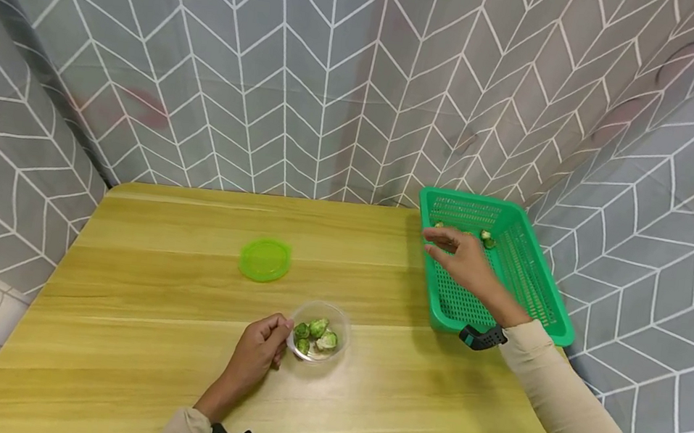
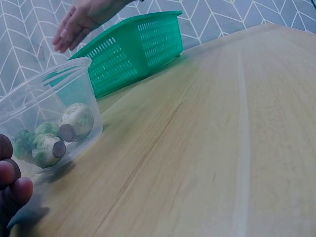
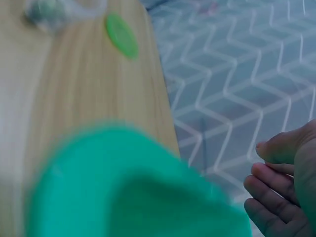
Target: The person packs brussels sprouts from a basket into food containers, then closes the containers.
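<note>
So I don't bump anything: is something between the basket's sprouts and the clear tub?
Besides the right hand over the green basket, only the basket's left wall stands between sprouts and clear tub; nothing visible lies on the table there.

No readable text, label or brand in any view; no legible number or sign either

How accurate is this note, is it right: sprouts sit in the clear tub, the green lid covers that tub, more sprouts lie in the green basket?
No: the green lid isn't on the clear tub. The head view shows it lying on the table, apart from the tub. The sprouts and green basket are as stated.
</note>
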{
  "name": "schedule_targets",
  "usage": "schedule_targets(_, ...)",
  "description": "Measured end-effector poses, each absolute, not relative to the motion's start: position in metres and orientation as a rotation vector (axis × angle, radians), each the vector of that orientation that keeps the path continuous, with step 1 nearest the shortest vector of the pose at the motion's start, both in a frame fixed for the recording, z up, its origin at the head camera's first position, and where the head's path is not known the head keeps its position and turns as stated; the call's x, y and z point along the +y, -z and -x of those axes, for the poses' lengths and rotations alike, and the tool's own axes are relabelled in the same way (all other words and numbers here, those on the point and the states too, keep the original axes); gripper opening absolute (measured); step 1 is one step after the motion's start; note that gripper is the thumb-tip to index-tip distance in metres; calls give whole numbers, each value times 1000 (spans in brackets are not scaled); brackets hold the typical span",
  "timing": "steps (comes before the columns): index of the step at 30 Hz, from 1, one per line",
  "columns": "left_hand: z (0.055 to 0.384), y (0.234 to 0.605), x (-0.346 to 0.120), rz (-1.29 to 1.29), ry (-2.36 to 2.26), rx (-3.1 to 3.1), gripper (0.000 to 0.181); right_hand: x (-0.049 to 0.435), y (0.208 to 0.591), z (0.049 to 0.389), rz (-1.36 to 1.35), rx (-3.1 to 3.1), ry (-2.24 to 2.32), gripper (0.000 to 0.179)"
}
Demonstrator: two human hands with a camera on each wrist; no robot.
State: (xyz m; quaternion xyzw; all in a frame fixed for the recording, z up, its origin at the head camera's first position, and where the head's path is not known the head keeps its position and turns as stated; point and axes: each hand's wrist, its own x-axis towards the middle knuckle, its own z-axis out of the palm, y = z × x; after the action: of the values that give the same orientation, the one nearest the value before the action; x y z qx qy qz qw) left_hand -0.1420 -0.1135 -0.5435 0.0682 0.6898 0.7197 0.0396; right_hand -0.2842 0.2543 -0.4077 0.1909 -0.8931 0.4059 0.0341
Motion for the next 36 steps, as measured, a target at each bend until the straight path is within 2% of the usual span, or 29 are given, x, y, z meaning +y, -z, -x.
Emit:
schedule_targets(13,143,542,-113,-211,-2203,2127,35,321,432,343,-272,-2854,-1074,44)
schedule_targets(27,141,544,-112,-207,-2199,2133,37,353,457,367,-5,-2989,-1064,54)
schedule_targets(36,142,544,-112,-210,-2196,2151,36,362,465,380,-10,-3061,-934,54)
